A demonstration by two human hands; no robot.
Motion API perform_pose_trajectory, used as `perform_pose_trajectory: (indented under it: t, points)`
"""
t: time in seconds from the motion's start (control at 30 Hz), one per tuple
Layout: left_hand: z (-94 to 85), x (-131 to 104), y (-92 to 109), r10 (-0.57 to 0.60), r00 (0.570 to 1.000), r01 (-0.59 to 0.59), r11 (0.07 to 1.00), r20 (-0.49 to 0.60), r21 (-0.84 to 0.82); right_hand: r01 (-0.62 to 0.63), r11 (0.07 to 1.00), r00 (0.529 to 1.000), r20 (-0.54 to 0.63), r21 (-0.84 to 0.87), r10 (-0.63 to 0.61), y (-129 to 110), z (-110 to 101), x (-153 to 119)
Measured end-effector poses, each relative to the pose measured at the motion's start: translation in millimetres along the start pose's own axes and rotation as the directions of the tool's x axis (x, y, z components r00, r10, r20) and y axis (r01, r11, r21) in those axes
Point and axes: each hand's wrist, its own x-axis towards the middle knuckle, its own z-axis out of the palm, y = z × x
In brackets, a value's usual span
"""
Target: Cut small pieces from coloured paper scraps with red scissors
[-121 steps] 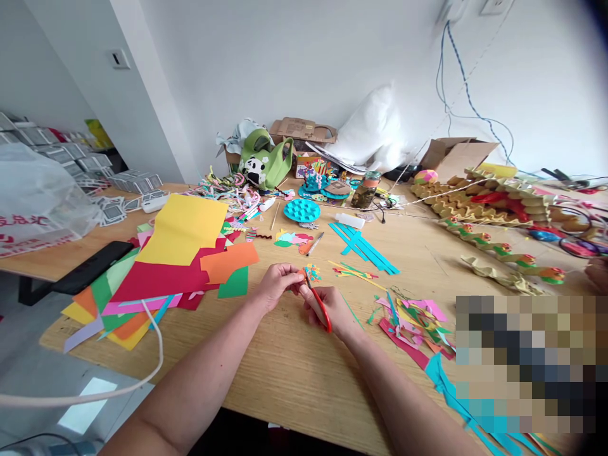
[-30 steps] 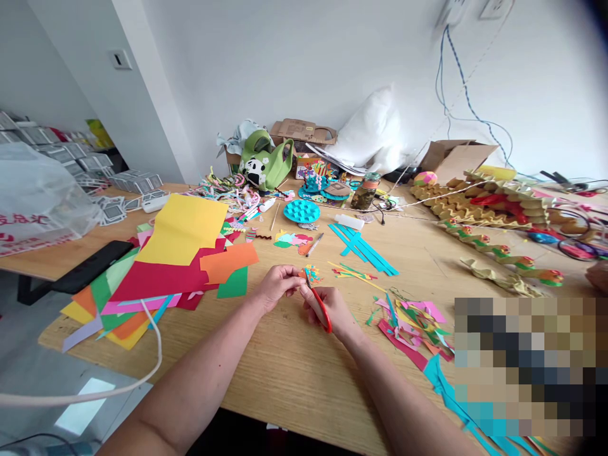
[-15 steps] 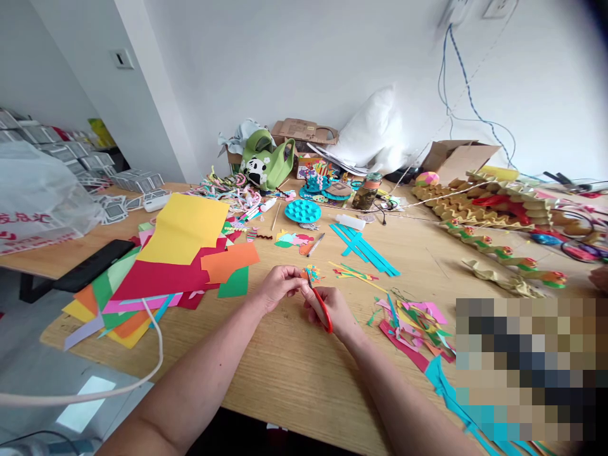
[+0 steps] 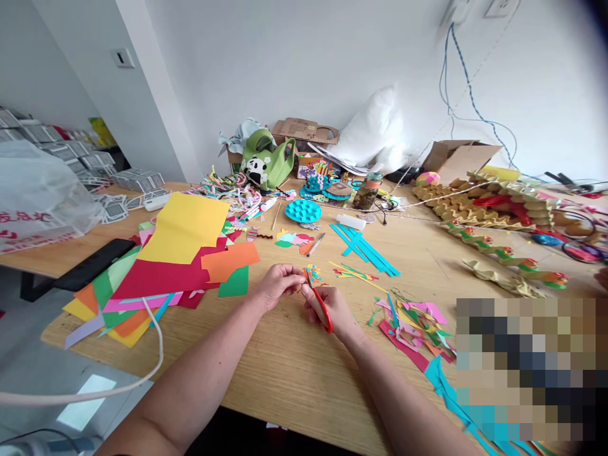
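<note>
With its fingers wrapped through the handles, my right hand (image 4: 335, 313) holds a pair of red-handled scissors (image 4: 323, 310), the blades pointing away from me. My left hand (image 4: 280, 288) is pinched closed beside the blade tips; whatever lies between its fingertips is too small to make out. Just beyond the blades is a little heap of snipped paper bits (image 4: 313, 273) in blue, orange and yellow. Thin yellow and red paper strips (image 4: 354, 273) lie to the right of that heap.
Coloured paper sheets (image 4: 190, 228) are stacked at left, with a white cable (image 4: 160, 342) crossing in front. Paper scraps (image 4: 418, 326) lie at right, blue strips (image 4: 363, 247) and a pen (image 4: 316, 244) farther back. Egg-carton pieces (image 4: 503, 250) fill the right side.
Both hands stay almost in place. The left fingertips and scissor blades have shifted very slightly, and more of the snipped paper heap shows behind them.
</note>
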Motion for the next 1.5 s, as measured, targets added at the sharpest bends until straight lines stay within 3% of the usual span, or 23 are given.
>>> perform_pose_trajectory:
  t: [0.5, 1.5]
  points:
    - [-0.9, 0.9, -2.3, 0.001, 0.999, -0.002, 1.0, 0.039, 0.019, -0.036, 0.996, 0.999, -0.009, 0.079, 0.036, -4.7, 0.6, -2.0]
    - [-0.4, -0.4, 1.0, -0.027, 1.0, 0.027, 0.999, 0.01, 0.017, -0.027, 1.0, 1.0, 0.0, 0.001, 0.027, 1.3, 1.0, -0.3]
